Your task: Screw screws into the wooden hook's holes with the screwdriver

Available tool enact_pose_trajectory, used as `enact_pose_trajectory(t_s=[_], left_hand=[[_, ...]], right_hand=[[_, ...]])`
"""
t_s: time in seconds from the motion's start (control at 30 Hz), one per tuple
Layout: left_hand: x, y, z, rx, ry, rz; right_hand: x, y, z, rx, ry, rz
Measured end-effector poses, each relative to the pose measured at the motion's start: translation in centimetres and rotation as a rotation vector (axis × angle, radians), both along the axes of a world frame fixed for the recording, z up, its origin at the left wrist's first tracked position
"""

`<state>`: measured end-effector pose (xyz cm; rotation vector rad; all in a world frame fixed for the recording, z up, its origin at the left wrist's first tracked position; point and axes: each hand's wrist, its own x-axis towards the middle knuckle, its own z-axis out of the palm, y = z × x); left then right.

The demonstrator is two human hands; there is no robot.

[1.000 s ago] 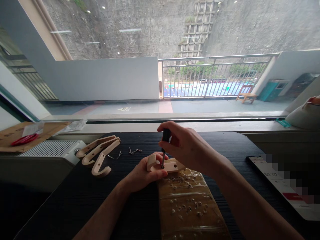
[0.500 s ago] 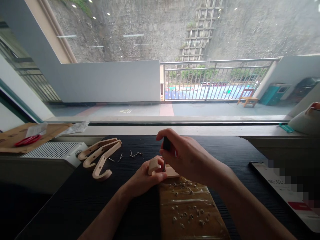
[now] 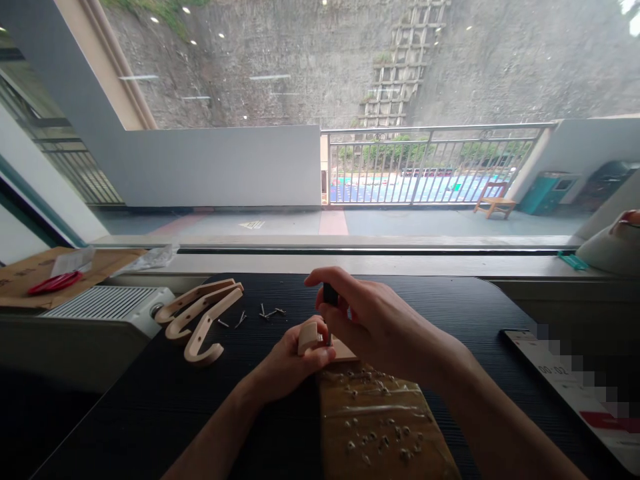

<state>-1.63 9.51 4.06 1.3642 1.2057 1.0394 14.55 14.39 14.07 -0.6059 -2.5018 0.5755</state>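
My left hand is closed around a pale wooden hook lying at the far end of a tape-wrapped board pitted with holes. Held upright in my right hand is a screwdriver with a black handle; its thin shaft points down at the hook beside my left thumb. My right index finger is raised off the handle. The tip is hidden behind my left fingers. Several more wooden hooks lie to the left, with several loose screws close by on the black table.
At the right table edge lies a tablet-like device showing a timer, partly pixelated. A white radiator and a cardboard piece with red scissors are on the left. A windowsill runs along the back.
My right hand has turned slightly on the screwdriver handle, its index finger shifting left. My left hand stays on the hook. The whole view has shifted slightly.
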Motion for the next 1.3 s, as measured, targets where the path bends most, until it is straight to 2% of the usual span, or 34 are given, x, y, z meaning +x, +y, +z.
enact_pose_trajectory(t_s=[0.33,0.53,0.77,1.03,1.3], left_hand=[[0.21,-0.01,0.44,0.005,-0.029,-0.009],[-0.05,0.0,-0.05,-0.025,-0.026,0.005],[0.14,0.06,0.25,0.006,-0.044,-0.011],[0.11,0.01,0.12,0.019,-0.022,-0.016],[0.06,0.04,0.15,0.097,-0.078,-0.02]], right_hand=[[0.06,0.39,-0.15,0.084,-0.003,-0.112],[0.02,-0.3,0.19,0.13,0.053,0.03],[0.18,0.28,0.05,0.038,0.02,-0.079],[0.16,0.05,0.36,-0.024,0.02,-0.08],[-0.15,-0.36,0.33,-0.028,0.062,-0.065]])
